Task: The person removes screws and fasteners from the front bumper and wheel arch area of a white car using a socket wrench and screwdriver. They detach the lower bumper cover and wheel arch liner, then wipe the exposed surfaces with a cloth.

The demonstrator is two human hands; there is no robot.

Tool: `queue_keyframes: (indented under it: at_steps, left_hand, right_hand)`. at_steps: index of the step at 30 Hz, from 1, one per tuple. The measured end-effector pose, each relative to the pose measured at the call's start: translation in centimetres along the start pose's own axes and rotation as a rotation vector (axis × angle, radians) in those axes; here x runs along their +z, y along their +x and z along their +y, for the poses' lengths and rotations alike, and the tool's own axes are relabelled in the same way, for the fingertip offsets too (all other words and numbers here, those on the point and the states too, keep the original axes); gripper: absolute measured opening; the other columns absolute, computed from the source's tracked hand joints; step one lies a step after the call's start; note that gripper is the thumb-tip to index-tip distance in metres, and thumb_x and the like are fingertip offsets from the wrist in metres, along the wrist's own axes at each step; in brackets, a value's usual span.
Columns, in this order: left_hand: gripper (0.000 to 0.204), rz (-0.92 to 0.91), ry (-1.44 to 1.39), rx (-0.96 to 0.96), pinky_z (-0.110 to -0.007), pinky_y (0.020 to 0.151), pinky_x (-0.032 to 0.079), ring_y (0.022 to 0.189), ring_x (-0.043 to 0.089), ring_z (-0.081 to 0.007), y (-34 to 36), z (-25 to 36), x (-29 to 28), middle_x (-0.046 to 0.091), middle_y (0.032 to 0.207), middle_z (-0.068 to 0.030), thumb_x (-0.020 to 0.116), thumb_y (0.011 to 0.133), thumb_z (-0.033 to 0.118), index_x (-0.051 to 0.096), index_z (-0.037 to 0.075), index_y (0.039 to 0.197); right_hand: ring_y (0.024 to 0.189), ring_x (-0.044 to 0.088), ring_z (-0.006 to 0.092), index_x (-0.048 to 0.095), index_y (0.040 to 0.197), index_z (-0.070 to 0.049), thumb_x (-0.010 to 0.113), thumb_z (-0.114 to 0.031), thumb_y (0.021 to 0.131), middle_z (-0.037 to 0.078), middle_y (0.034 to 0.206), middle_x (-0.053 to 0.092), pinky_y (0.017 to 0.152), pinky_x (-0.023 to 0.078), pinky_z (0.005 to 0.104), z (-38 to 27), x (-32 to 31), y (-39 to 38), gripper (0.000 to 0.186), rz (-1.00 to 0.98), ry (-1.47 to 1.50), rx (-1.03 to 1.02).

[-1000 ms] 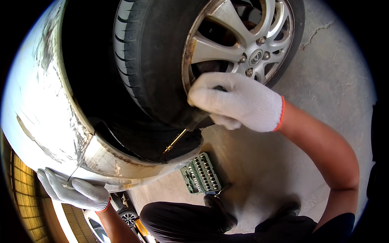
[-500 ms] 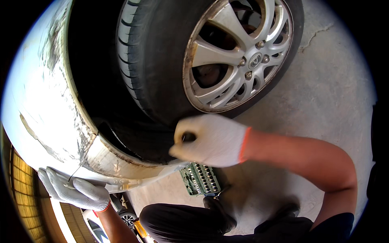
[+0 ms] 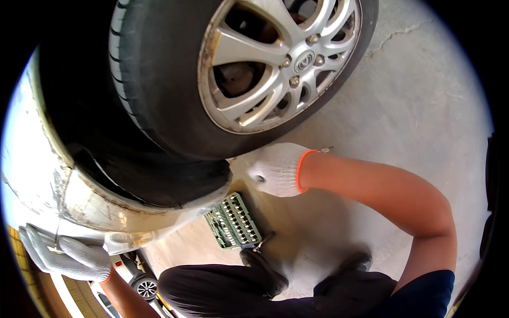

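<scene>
My left hand, in a pale glove, rests against the scuffed white body panel at lower left, fingers stretched out. My right hand, gloved and closed, is below the tire and its silver alloy wheel. It grips a tool mostly hidden by the glove, with a short metal end showing beyond the wrist. The dark wheel-arch liner lies to the left of this hand.
An open green socket set lies on the concrete floor under the panel's edge, near my shoes and bent legs. Another car stands in the background at the bottom left.
My right hand came down from the wheel and drew away from the liner, taking the brass-coloured shaft out of it. The view has shifted, so wheel and panel appear further left.
</scene>
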State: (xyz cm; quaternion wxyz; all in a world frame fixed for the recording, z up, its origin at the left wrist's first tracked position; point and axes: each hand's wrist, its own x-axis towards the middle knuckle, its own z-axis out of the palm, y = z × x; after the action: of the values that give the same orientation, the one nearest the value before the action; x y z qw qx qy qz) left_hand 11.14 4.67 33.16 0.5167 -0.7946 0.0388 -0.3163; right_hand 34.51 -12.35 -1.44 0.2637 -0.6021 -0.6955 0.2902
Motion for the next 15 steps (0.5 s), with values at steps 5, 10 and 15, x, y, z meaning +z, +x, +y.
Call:
queue_keyframes:
  at_steps: [5,10,15]
  left_hand:
    - [0.057,-0.038,-0.04,-0.016,-0.056,0.122,0.05,0.146,0.057,-0.0445,-0.7,0.0,0.5,0.052,0.16,-0.0305,0.043,0.118,0.029,0.05,-0.011,0.159]
    - [0.058,-0.064,-0.029,-0.05,-0.056,0.121,0.051,0.143,0.059,-0.0453,-1.4,-0.6,0.0,0.053,0.16,-0.0293,0.044,0.117,0.029,0.05,-0.01,0.159]
    - [0.057,-0.038,0.009,0.051,-0.055,0.124,0.048,0.153,0.05,-0.0409,-0.9,-0.7,0.6,0.047,0.166,-0.0269,0.04,0.118,0.029,0.048,-0.007,0.162]
  right_hand:
    - [0.103,0.073,0.0446,0.082,0.115,-0.007,0.067,-0.038,0.096,0.021,0.109,0.08,0.094,0.058,0.0512,2.5,2.3,-1.5,0.039,-0.081,0.342,0.26]
    - [0.092,0.073,0.0178,0.073,0.12,-0.006,0.071,-0.026,0.101,0.009,0.099,0.078,0.087,0.059,0.0356,0.0,-7.3,-4.5,0.028,0.196,0.913,0.366]
    - [0.093,0.079,0.0414,0.064,0.132,-0.005,0.058,-0.037,0.114,0.023,0.099,0.079,0.087,0.061,0.0515,-1.3,-9.9,-6.6,0.037,0.295,-0.011,0.32]
